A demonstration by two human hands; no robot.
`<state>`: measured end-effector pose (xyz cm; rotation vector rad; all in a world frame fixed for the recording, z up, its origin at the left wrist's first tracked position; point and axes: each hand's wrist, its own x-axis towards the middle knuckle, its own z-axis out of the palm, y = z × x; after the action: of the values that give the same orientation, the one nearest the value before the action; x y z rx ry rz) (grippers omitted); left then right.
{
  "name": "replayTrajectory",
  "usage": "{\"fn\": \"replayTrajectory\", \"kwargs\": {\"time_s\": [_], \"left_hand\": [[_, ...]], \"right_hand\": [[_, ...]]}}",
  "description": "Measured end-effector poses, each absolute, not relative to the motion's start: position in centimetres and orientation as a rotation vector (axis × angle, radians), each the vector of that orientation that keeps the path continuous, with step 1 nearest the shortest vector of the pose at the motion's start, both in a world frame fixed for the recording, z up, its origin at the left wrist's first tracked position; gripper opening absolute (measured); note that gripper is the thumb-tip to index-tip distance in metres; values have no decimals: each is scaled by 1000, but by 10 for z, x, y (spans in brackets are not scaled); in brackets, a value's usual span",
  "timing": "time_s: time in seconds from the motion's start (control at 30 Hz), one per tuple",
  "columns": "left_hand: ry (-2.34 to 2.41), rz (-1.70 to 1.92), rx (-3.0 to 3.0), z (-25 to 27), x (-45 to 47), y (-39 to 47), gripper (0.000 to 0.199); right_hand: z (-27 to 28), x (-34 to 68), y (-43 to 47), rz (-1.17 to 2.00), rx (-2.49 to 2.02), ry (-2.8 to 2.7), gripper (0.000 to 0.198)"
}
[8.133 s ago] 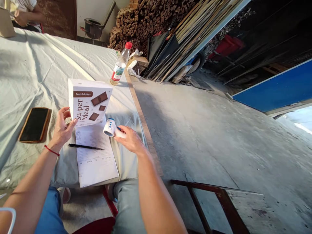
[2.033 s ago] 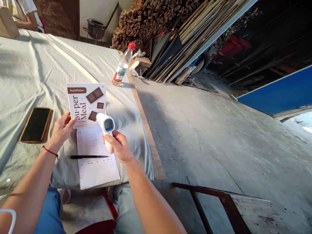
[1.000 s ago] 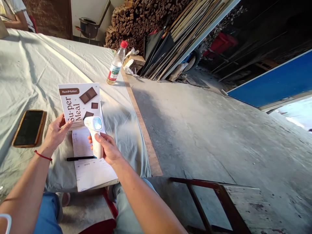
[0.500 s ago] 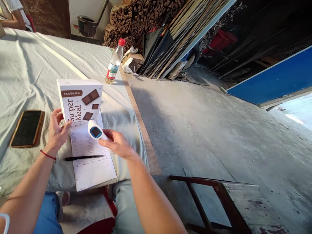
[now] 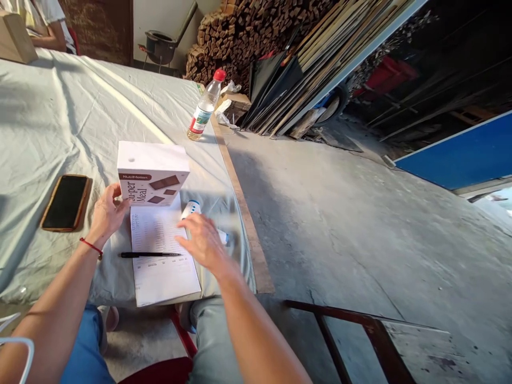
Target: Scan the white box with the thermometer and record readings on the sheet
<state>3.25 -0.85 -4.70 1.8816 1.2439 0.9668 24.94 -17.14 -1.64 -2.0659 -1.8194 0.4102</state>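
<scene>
A white box (image 5: pixel 155 157) printed "NutriMotion Su-per Meal" stands upright on the cloth at the far end of an open notebook (image 5: pixel 160 282). My left hand (image 5: pixel 109 210) grips the box's lower left edge, thumb in front. On the cloth right of the notebook lies a white and blue handheld infrared thermometer (image 5: pixel 191 208), partly covered by my right hand (image 5: pixel 203 240). That hand hovers over it, fingers apart, holding nothing. A black pen (image 5: pixel 151 255) rests across the notebook.
Left of my left hand lies a phone in a brown case (image 5: pixel 65 204). A red-capped bottle (image 5: pixel 205 109) stands near the table's right edge. A cardboard box (image 5: pixel 16 37) and a seated person are at the far left. A dark wooden frame (image 5: pixel 360 320) stands on the floor at right.
My right hand has put the thermometer down on the cloth and let go. The box, still in my left hand, has come down and now stands upright. The view has shifted slightly left.
</scene>
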Motion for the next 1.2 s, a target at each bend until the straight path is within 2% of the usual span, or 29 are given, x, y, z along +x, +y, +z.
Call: {"fn": "replayTrajectory", "kwargs": {"time_s": [0.1, 0.23, 0.43, 0.63, 0.8, 1.2], "left_hand": [[1383, 845, 1948, -34, 26, -13, 27], [1354, 706, 2097, -26, 15, -22, 17], [1166, 559, 2225, -35, 4, -45, 21], [1124, 280, 2474, -37, 6, -58, 39], [1215, 90, 2555, -34, 9, -62, 50], [1255, 20, 2518, -27, 14, -66, 40]], "right_hand": [[-14, 228, -173, 693, -1929, -2083, 9], [-17, 220, -170, 668, -1954, -2163, 14], [-25, 228, -167, 898, -1685, -1657, 3], [-38, 195, -158, 871, -1383, -1158, 14], [-53, 170, -148, 840, -1391, -1138, 22], [-79, 156, -141, 674, -1509, -1219, 23]]}}
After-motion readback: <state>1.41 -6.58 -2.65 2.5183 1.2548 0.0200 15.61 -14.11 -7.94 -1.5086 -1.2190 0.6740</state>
